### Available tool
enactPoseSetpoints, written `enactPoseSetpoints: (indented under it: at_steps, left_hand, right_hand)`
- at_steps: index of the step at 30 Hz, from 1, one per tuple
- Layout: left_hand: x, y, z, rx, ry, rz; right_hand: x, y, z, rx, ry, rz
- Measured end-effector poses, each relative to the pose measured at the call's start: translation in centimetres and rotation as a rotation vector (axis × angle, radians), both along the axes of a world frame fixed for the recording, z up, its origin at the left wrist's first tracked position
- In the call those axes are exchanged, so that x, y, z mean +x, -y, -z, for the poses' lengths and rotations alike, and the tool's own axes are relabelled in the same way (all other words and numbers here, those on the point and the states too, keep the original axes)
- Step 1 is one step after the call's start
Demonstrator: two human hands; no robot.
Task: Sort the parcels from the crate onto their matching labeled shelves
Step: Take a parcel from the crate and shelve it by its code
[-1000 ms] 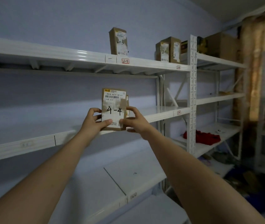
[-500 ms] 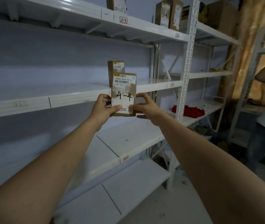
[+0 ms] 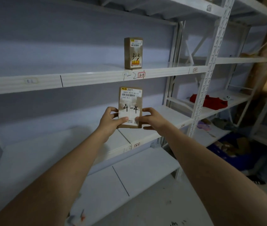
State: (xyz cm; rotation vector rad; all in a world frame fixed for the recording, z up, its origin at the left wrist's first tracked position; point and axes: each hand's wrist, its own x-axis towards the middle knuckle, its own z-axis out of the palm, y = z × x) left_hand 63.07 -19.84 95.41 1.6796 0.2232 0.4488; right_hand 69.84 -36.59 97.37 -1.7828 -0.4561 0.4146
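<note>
Parcel (image 3: 130,107) upright, long axis vertical, "4-4" label facing camera; both hands (image 3: 111,121) (image 3: 152,118) gripping it.

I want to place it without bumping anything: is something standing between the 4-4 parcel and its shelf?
Nothing visible does. The 4-4 parcel is held above the bare white shelf; the 3-3 parcel stands one level higher.

3-3 parcel (image 3: 133,53) on shelf (image 3: 87,79), directly above held 4-4 parcel (image 3: 130,107).
</note>
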Motion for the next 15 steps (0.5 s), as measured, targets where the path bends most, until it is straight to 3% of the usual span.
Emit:
enactPoseSetpoints:
  at_steps: [8,15]
  left_hand:
    - [3.1,2.3,6.0,-0.054,-0.104,-0.071]
    - [6.2,6.1,7.6,-0.078,-0.128,-0.107]
  right_hand:
    - [4.2,1.5,4.3,-0.065,-0.093,-0.072]
    - [8.5,4.7,6.6,-0.065,-0.126,-0.099]
